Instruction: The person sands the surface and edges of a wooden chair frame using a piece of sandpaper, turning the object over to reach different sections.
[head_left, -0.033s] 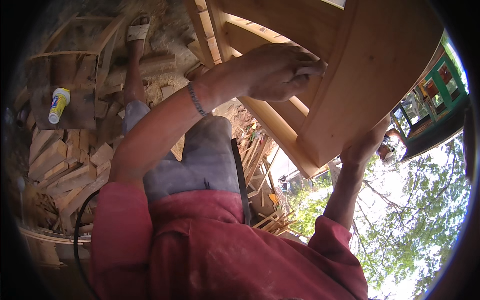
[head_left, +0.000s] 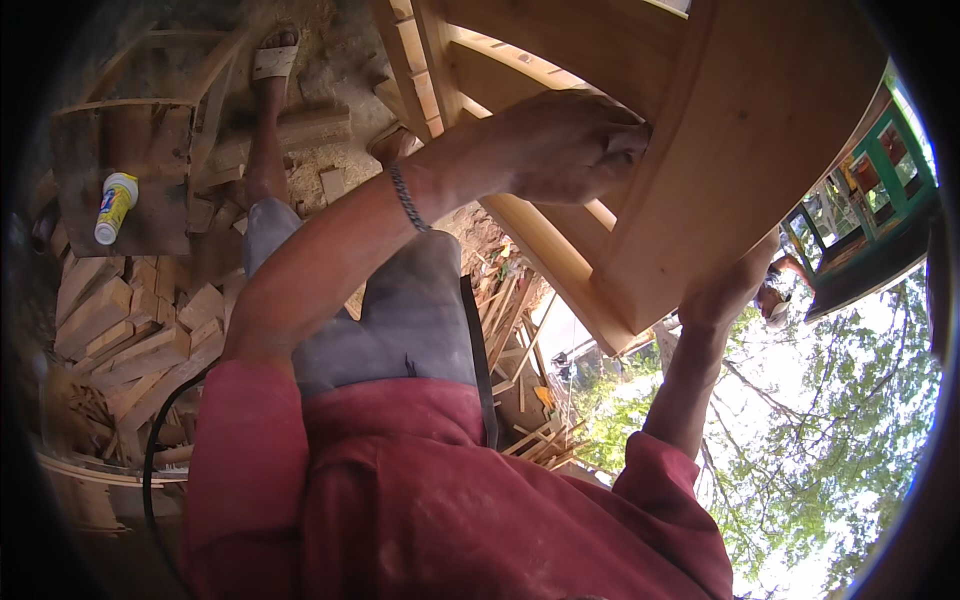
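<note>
A large pale wooden frame [head_left: 545, 245] with slats and a curved inner board [head_left: 580, 40] stands in front of me. Its broad side board [head_left: 745, 150] rises at the right. My left hand [head_left: 575, 150], a dark bracelet at its wrist, reaches in and presses curled fingers against the inner edge of that board. Whatever those fingers may hold is hidden. On the outer side, my right hand [head_left: 730, 285] goes up behind the broad board, which covers its fingers.
Offcut blocks [head_left: 130, 330] lie piled at the left, below a dark board carrying a yellow-and-white container [head_left: 117, 208]. Thin wood strips [head_left: 520, 335] are heaped beneath the frame. A black cable [head_left: 150, 460] curves by my left sleeve. Farther right are a person [head_left: 775, 295] and a green structure [head_left: 870, 235].
My left wrist and forearm have shifted slightly right, and the left fingers have turned a little against the board. My right arm and the frame have hardly moved.
</note>
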